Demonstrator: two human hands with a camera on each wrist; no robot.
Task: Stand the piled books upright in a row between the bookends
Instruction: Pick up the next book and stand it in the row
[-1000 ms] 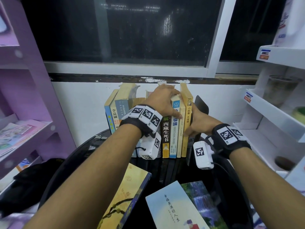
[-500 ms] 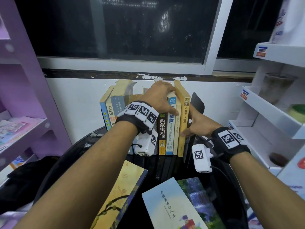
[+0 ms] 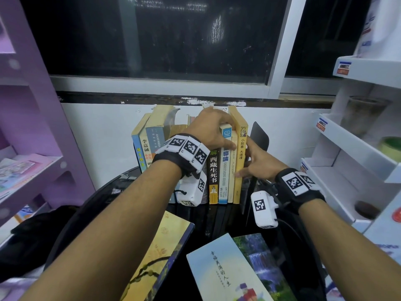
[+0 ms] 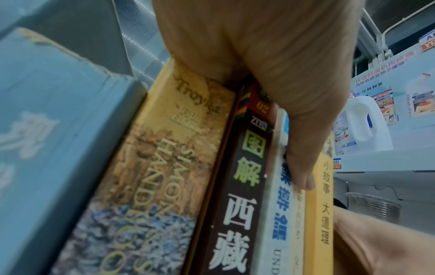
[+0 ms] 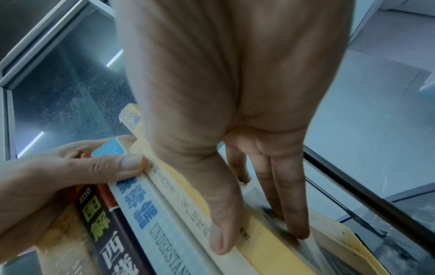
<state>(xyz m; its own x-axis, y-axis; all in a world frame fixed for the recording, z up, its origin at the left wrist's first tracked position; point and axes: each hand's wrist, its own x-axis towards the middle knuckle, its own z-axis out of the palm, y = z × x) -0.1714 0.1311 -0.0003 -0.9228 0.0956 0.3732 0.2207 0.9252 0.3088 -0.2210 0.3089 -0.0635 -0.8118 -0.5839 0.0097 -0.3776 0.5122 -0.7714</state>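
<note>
Our left hand [image 3: 213, 129] grips the upright books [image 3: 213, 170]; our right hand [image 3: 260, 164] presses straight fingers [image 5: 289, 186] on the yellow book [image 3: 239, 161], beside the bookend [image 3: 260, 135]. Two flat books [image 3: 214, 270] lie nearby.

1. The row of upright books [image 3: 223, 170] stands at the back of the table [image 3: 217, 218], near the wall [image 3: 97, 131].
2. A bookend [image 3: 260, 135] stands just right of it.
3. Two flat books [image 3: 219, 270] lie in front.

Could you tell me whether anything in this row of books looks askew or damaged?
Yes. The blue book at the left end and its neighbours lean rightward rather than standing straight, and the grey-blue book has a frayed top edge. The left hand grips the middle books; three flat books lie in front.
</note>
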